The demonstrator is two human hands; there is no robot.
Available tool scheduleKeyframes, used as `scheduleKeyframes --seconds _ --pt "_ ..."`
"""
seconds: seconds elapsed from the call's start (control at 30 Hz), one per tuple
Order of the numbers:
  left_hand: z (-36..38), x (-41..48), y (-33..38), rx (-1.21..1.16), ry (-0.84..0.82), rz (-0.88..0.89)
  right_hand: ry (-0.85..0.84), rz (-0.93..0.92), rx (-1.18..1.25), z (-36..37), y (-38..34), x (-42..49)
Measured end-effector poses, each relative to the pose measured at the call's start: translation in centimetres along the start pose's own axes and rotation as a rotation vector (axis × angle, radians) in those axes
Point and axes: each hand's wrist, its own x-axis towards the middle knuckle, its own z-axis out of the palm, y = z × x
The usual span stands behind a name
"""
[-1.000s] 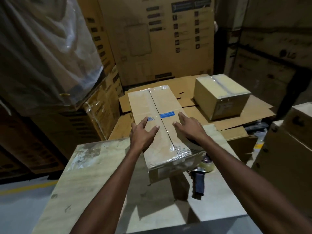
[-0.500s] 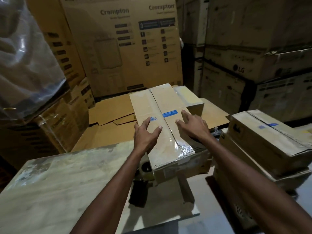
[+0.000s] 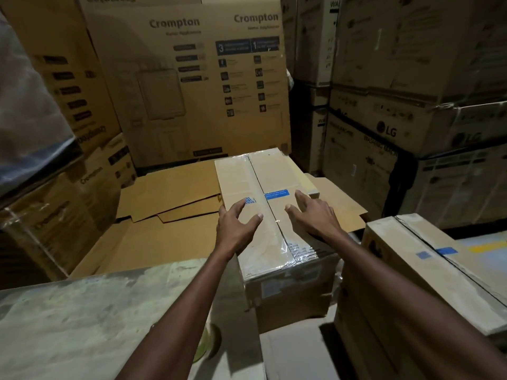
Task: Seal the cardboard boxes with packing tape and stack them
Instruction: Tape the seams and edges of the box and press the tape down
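Sealed box [image 3: 263, 209] sits straight ahead of the person, in the gap between the counter [image 3: 82, 311] and the stack of sealed boxes [image 3: 439, 272] on the right. Can't tell what carries it from below; its underside is hidden.

Hands: both spread wide and flat on the top face, one each side of the taped seam. Left hand [image 3: 237, 226] is near the left edge, right hand [image 3: 315, 218] reaches toward the right edge. Neither visibly wraps the box. Can't tell if the outer left fingers hook over the side.

Risks, my read:
- Grip is palm friction only, partly on glossy tape. A fast push or lift likely lets the box slide out or twist.
- The gap is tight. The near right corner looks close to the stack, so a skewed move could snag it or nudge the top stacked box.
- Tape at the near end is crinkled, so dragging that end over an edge could peel it.
- If the near end is unsupported, downward pressure there could tip it.

Orientation: top face up, roughly level. The long axis runs away from the person toward the Crompton carton [image 3: 192, 91], far end angled slightly left. The seam follows that axis, and the blue label [image 3: 276, 193] lies across it, just right of the seam.
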Motion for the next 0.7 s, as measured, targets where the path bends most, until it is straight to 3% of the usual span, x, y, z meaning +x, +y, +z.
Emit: scheduleKeyframes --seconds 0.37,0.7 --pt "4.6 13.0 3.2 0.024 0.060 0.031 -0.040 -0.045 0.087 -0.3 4.3 15.0" --pt "2.1 21.5 3.5 0.107 0.075 0.024 -0.143 -0.122 0.222 1.4 3.2 25.1"
